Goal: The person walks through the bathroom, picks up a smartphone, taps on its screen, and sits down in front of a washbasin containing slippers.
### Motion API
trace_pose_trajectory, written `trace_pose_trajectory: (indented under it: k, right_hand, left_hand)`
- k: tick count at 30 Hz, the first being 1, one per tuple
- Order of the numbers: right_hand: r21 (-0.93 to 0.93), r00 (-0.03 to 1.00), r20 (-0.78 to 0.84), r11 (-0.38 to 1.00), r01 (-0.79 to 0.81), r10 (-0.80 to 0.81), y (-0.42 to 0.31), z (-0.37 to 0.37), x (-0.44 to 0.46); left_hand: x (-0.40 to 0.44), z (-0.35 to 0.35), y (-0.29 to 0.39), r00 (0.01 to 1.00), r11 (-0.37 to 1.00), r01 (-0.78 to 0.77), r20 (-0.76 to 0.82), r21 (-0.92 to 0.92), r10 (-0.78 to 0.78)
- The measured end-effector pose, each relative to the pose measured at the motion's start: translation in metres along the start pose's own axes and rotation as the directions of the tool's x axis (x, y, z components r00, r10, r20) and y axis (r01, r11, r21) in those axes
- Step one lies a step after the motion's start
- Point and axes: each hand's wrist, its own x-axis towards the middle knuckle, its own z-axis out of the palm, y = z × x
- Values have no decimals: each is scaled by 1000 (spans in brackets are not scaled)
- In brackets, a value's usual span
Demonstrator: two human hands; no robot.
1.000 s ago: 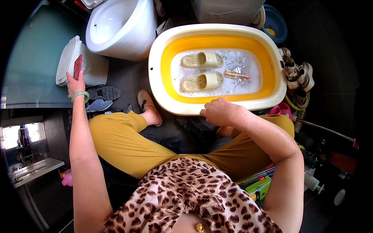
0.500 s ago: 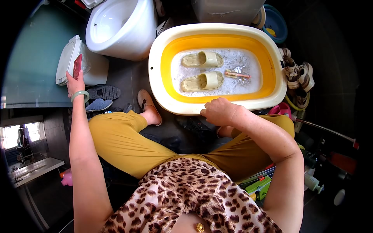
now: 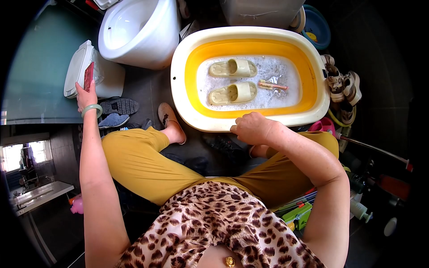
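Observation:
My left hand [image 3: 86, 96], with a pale green bangle at the wrist, holds a flat red object [image 3: 89, 77] upright beside the white bin. My right hand [image 3: 253, 128] is closed at the near rim of the yellow and cream basin [image 3: 192, 115]; whether its fingers hold anything is hidden. Inside the basin, two pale green slippers, one farther [image 3: 244, 68] and one nearer [image 3: 245, 92], lie side by side in foamy water. A brush with a pinkish handle [image 3: 273, 85] lies to their right.
A white toilet [image 3: 152, 49] stands at the upper left, near the lidded white bin [image 3: 109, 82]. Dark and blue shoes [image 3: 114, 121] lie below the bin. Several worn shoes [image 3: 351, 88] are right of the basin. A blue tub [image 3: 318, 29] sits behind it.

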Motion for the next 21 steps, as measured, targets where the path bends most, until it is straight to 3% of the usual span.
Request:
trace_pose_trajectory:
  k: [21]
  right_hand:
    - [10, 1000, 3, 1000, 1, -1, 0, 0, 0]
  left_hand:
    - [2, 2, -1, 1000, 1000, 4, 3, 0, -4]
